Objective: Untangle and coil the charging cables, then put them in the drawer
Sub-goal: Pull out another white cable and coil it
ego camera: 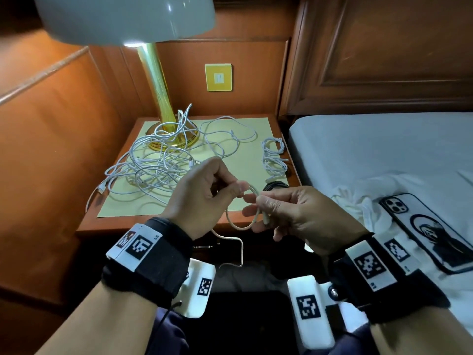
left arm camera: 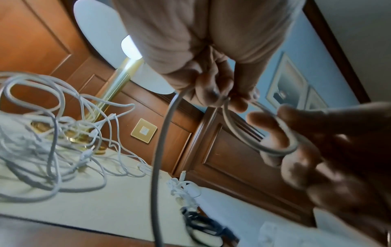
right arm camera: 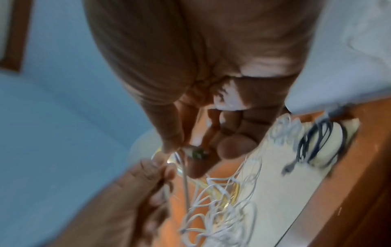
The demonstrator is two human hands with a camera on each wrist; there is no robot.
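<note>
My left hand (ego camera: 230, 190) pinches a cream charging cable (ego camera: 236, 248) in front of the nightstand. My right hand (ego camera: 263, 204) pinches the same cable near its plug end. A small loop (ego camera: 252, 194) arcs between the two hands, and the rest hangs down past the nightstand's front edge. In the left wrist view the loop (left arm camera: 243, 138) curls round the right hand's fingers (left arm camera: 275, 127). A tangle of white cables (ego camera: 158, 162) lies around the lamp base. One coiled white cable (ego camera: 273, 157) and a coiled black cable (ego camera: 277, 186) sit at the right edge. The drawer front is in shadow.
A brass lamp (ego camera: 158, 98) with a white shade stands at the back of the nightstand (ego camera: 89, 226), on a pale yellow mat (ego camera: 245, 129). A bed (ego camera: 384, 149) lies to the right with a phone (ego camera: 430, 226) on it. Wood panelling closes in the left side and the back.
</note>
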